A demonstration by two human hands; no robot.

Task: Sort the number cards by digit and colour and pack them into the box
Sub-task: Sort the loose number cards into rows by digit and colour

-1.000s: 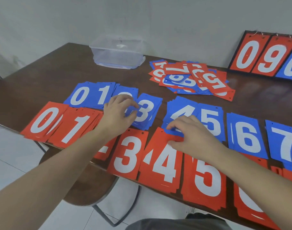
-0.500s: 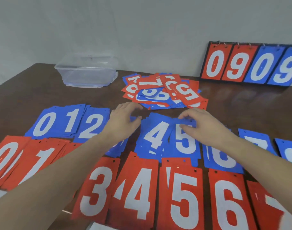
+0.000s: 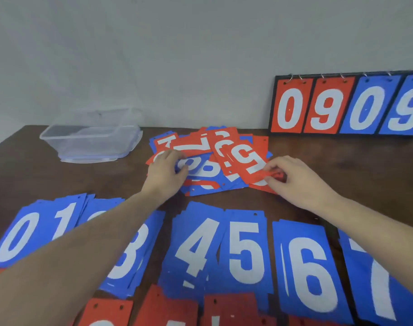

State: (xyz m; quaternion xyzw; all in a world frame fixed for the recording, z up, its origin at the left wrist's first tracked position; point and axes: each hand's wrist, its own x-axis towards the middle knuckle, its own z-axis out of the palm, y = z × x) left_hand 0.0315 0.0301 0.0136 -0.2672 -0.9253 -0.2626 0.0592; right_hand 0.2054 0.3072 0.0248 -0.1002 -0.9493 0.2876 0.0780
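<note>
L hand (image 3: 167, 172): being pressed on loose red/blue number-card heap (image 3: 208, 161), fingers curled at a blue card, steadying it.
R hand (image 3: 292, 178): fingers being clamped on red "5" card (image 3: 245, 161) for sorting.
Clear plastic box (image 3: 90, 142): being kept empty, far side of counter.

The scoreboard (image 3: 346, 104) at the far right edge of the counter shows 0 and 9 on red, then 0 and 9 on blue. The blue stacks (image 3: 245, 250) along the near edge read 0, 1, 3, 4, 5, 6, 7. A red card (image 3: 247, 161) in the mixed pile shows 5.
</note>
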